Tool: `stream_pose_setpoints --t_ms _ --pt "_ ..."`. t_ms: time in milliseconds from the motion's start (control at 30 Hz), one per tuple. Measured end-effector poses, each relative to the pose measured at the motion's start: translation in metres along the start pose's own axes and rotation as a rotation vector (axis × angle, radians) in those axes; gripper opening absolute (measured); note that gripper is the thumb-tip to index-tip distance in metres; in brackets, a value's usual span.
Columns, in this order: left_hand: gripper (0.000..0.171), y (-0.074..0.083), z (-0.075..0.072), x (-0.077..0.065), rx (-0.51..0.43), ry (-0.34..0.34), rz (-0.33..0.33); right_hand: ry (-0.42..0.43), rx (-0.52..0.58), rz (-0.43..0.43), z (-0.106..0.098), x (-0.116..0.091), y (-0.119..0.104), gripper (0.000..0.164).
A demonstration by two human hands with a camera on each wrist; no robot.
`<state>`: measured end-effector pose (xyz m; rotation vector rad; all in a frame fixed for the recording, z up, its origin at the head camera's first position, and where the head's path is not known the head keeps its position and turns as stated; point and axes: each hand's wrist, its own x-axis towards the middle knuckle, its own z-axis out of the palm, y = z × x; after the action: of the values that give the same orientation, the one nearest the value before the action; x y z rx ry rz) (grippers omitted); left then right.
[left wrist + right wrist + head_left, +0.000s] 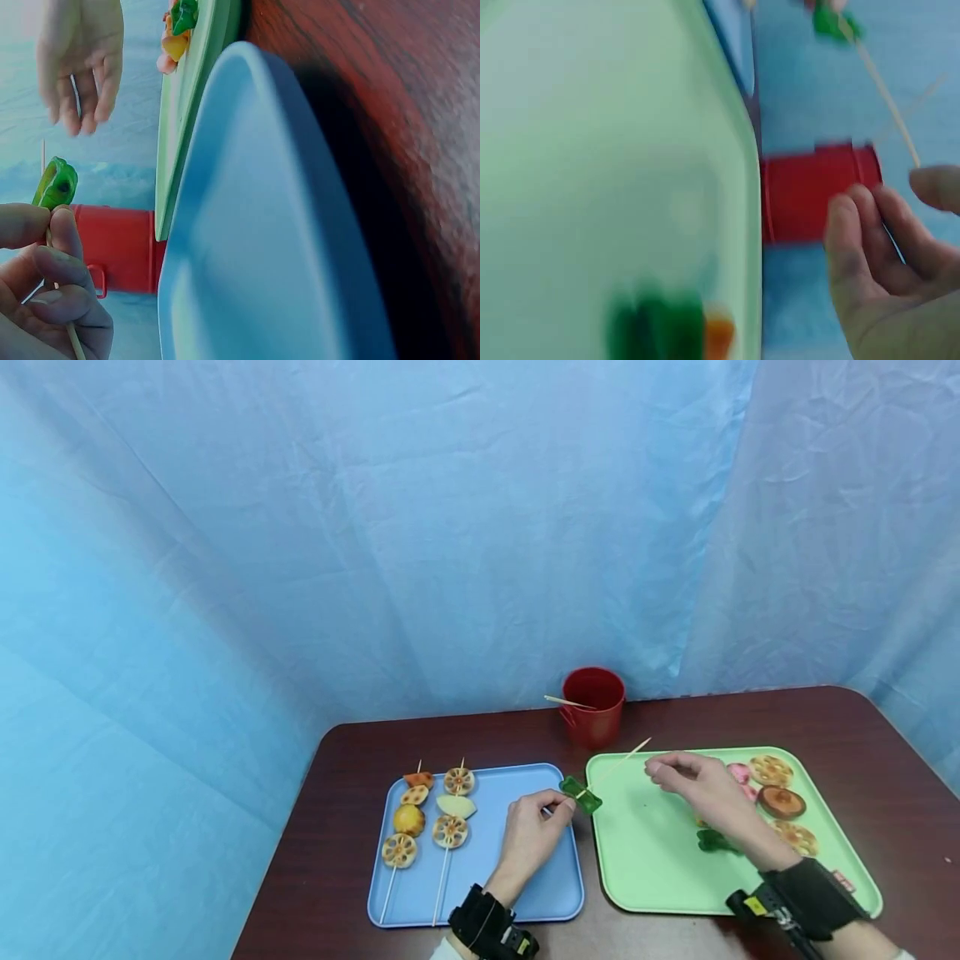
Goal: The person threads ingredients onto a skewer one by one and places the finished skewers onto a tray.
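Observation:
My left hand (531, 835) pinches a thin wooden skewer (633, 752) over the right side of the blue tray (501, 860). A curved green pepper piece (582, 796) is threaded on the skewer right at those fingertips, and the pointed end slants up to the right. In the left wrist view, the skewer's lower end runs down past the curled fingers. My right hand (701, 789) hovers over the green tray (652, 868), holding nothing, its fingers loosely bent and apart from the skewer tip. A dark green piece (716, 841) lies beneath it, partly hidden by the hand.
Two loaded skewers lie on the blue tray, with lotus root slices (450, 832) and a yellow ball (408, 820). On the green tray's right are a brown mushroom cap (782, 802), pink pieces (738, 772) and more slices (771, 770). Behind stands a red mug (594, 718) with skewers.

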<state>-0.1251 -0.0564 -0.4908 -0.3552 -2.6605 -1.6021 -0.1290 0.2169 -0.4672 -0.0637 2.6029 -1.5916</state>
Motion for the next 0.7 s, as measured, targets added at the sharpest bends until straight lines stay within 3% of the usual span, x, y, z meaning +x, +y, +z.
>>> stream_pose_setpoints --t_ms 133,267,467,700 --pt "0.019 -0.003 -0.003 -0.001 0.003 -0.006 -0.004 -0.054 -0.250 -0.065 -0.025 0.001 0.010 0.044" --pt "0.018 -0.004 -0.005 -0.001 -0.004 -0.006 -0.010 -0.107 -0.396 -0.130 -0.043 0.000 0.019 0.036" --pt "0.017 -0.008 -0.008 -0.002 -0.004 -0.006 -0.019 -0.254 -0.435 -0.136 -0.063 -0.007 0.031 0.031" --pt "0.015 -0.011 -0.009 -0.003 0.009 -0.006 -0.025 -0.306 -0.539 -0.191 -0.073 -0.012 0.043 0.028"
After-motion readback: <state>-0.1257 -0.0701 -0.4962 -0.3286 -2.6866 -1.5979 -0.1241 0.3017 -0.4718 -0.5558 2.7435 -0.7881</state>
